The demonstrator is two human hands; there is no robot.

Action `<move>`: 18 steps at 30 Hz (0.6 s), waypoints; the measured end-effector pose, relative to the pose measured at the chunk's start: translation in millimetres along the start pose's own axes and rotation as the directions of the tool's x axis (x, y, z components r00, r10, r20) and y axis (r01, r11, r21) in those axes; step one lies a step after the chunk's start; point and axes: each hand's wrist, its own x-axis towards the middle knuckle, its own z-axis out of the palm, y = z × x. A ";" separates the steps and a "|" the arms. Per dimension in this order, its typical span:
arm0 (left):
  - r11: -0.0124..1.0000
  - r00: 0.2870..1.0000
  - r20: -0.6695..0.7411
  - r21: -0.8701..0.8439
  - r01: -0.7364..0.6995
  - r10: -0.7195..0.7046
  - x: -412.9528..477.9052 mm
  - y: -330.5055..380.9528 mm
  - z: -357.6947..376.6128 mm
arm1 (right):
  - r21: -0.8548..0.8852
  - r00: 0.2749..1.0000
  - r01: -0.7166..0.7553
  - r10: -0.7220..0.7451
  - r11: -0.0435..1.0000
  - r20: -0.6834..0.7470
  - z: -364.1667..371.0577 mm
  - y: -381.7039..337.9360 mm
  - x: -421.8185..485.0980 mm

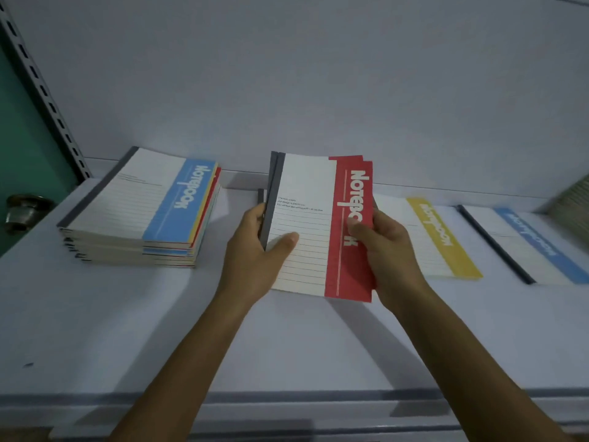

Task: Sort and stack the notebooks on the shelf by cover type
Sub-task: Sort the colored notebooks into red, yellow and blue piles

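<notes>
Red-banded cream notebooks (306,224), grey spines, white "Notebook" lettering, in the grip of left hand (255,253) and right hand (387,247).

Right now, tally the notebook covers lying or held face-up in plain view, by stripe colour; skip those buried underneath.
Blue covers: 2, left stack's top, far right
Red covers: 1, the held one
Yellow covers: 1
Total: 4
</notes>
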 end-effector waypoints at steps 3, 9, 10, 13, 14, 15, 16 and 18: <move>0.994 1.000 0.009 0.110 0.006 -0.007 12.9 -7.2 5.1 | -0.172 0.997 0.079 -0.079 0.982 0.007 2.7 9.5 24.1; 0.926 0.995 0.014 0.366 -0.096 0.098 16.1 -26.3 13.8 | -0.605 0.952 0.306 -0.218 0.735 0.217 2.0 43.0 45.4; 0.914 0.994 0.011 0.394 -0.100 0.105 17.4 -28.2 14.2 | -0.632 0.952 0.307 -0.214 0.712 0.221 2.0 46.5 44.5; 0.892 0.992 -0.030 0.441 -0.099 0.125 19.3 -31.3 16.2 | -0.616 0.947 0.318 -0.202 0.721 0.252 0.5 45.5 41.0; 0.892 0.991 -0.040 0.443 -0.096 0.127 19.3 -31.4 16.3 | -0.589 0.935 0.335 -0.182 0.735 0.305 -1.3 42.6 40.1; 0.892 0.991 -0.047 0.442 -0.091 0.124 18.9 -31.0 16.0 | -0.560 0.916 0.352 -0.153 0.750 0.370 -4.5 39.2 38.8; 0.895 0.992 -0.050 0.438 -0.086 0.119 18.6 -30.3 15.5 | -0.537 0.896 0.360 -0.122 0.763 0.426 -8.7 36.0 37.3; 0.898 0.992 -0.050 0.432 -0.083 0.116 16.5 -27.4 16.5 | -0.534 0.874 0.364 -0.080 0.763 0.480 -20.7 34.9 33.8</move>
